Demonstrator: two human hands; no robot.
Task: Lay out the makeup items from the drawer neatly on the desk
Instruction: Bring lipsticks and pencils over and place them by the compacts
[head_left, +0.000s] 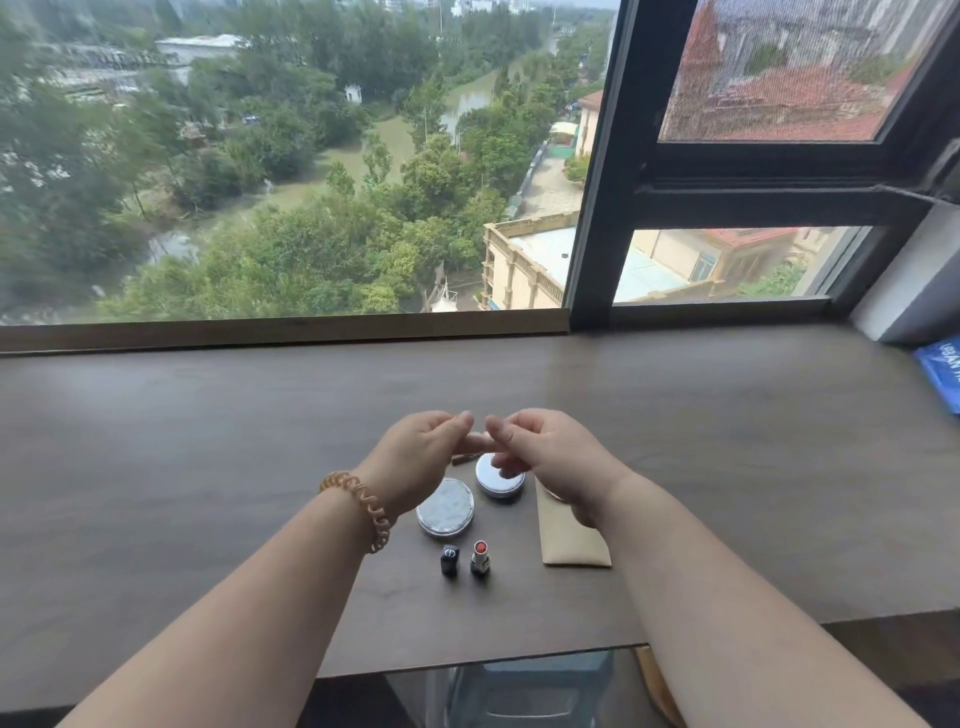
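Left hand (415, 457) and right hand (550, 457) over dark wooden desk (208, 441), fingers curled, tips almost meeting, cannot tell if pinching anything, beneath them round speckled compact (445, 508), round white jar (500, 480), black lipstick cap (450, 559) just beside upright red lipstick (480, 557), flat beige pouch (569, 540)

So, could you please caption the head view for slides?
Left hand and right hand hover over two compacts, an uncapped lipstick, a dark cap and a beige pouch on the desk.
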